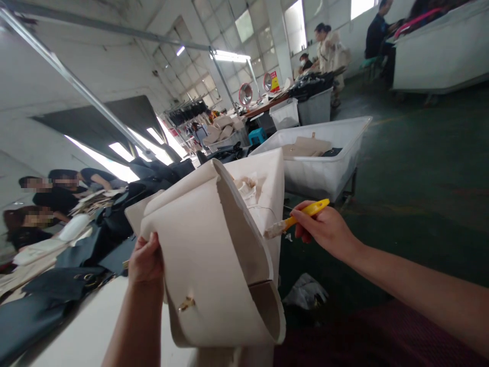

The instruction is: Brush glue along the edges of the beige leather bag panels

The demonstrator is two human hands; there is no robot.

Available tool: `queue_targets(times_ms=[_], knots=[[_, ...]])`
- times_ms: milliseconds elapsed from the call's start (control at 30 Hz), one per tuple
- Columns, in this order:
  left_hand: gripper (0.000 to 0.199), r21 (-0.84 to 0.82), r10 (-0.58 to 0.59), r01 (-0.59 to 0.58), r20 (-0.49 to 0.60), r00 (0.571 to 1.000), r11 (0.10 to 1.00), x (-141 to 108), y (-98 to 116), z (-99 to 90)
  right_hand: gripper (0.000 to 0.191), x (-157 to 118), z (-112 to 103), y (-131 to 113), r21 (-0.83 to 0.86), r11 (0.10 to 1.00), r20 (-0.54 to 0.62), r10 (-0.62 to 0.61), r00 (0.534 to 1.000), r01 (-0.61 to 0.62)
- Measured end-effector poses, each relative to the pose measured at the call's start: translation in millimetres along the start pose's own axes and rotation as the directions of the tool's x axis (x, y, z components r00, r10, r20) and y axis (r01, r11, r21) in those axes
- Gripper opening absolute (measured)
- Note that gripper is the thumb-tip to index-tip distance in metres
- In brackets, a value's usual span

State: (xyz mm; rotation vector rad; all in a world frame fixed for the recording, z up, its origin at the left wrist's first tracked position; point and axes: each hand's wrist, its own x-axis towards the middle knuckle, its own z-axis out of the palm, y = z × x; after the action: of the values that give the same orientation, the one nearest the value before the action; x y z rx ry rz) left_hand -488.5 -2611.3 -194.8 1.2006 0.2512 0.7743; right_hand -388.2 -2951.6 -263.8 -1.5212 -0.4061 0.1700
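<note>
While the left hand (145,259) grips the cream leather handbag (208,265) upright to steady it, the right hand (324,229) clenches a yellow-handled brush (309,210) just beside it.

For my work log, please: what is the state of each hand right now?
Left hand: closed, holding the edge of a cream handbag.
Right hand: closed, holding a yellow-handled brush.

A white plastic bin (324,176) on a wheeled frame was placed nearby, with cream bag panels (305,147) laid inside it. Black handbags (114,224) were heaped on a white table (76,326), a crumpled plastic bag (305,291) was left on the green floor (412,173), and co-workers (57,196) were seen at far left.
</note>
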Motion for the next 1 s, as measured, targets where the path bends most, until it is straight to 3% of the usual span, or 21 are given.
queue_targets(times_ms=[200,400,567,767,1000], knots=[[0.05,-0.014,-0.05,0.049,-0.103,0.993,0.999,-23,-28,6.5,0.03,0,10,3,-0.098,0.995,0.058,-0.017,0.998,0.022],[0.047,0.052,-0.151,0.153,-0.046,0.987,0.987,-26,-57,-0.7,0.029,-2,19,22,-0.109,0.994,0.128,0.012,0.992,0.002],[0.039,0.1,-0.214,0.216,-0.033,0.976,0.971,-22,-78,-12.3,0.022,-14,17,25,-0.125,0.991,0.12,0.055,0.991,-0.04],[0.041,0.104,-0.232,0.245,-0.118,0.965,0.964,-22,-86,-11.4,0.022,-20,14,23,-0.074,0.989,0.15,0.137,0.979,-0.127],[0.041,0.08,-0.244,0.25,-0.079,0.967,0.965,-24,-89,-10.1,0.018,13,23,24,-0.083,0.993,0.063,0.091,0.994,-0.086]])
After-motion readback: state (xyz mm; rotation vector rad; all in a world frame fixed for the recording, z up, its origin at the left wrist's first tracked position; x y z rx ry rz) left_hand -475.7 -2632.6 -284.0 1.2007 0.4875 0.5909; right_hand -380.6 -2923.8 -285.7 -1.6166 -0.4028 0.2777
